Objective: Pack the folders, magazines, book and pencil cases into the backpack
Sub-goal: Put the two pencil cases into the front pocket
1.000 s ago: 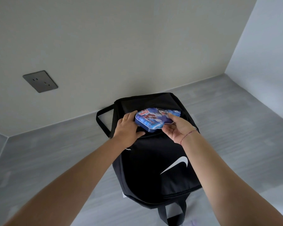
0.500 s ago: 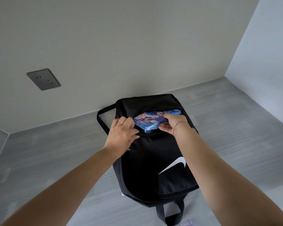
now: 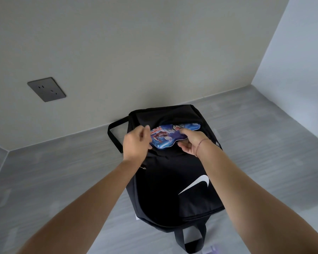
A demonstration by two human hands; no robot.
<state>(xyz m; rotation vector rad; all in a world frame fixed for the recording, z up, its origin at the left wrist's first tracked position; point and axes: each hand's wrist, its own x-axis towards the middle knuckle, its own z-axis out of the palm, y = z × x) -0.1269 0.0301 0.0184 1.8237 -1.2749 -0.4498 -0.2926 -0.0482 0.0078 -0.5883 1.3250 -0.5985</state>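
Item in hand: flat blue pencil case with a red printed figure [image 3: 165, 139], lying across the mouth of the black fabric backpack with a white swoosh [image 3: 172, 182], its far edge under the flap.
Change: a second ago the pencil case sat on top of the opening; it now lies deeper, partly covered by black fabric.
Right hand [image 3: 189, 143]: fingers hold the case's right end, thumb on top, the rest beneath.
Left hand [image 3: 135, 142]: lifted off the bag, fingers curled by the case's left end; blurred, so its grip cannot be told.
Task standing: judged one case nearly packed; other items not in view.
Surroundings: grey wood-grain tabletop [image 3: 264, 153]; dark wall socket [image 3: 46, 89]; black strap loop [image 3: 114, 138]; purple scrap [image 3: 214, 249] at the near edge.
Obstruction: the slack flap, which could snag a corner of the case.
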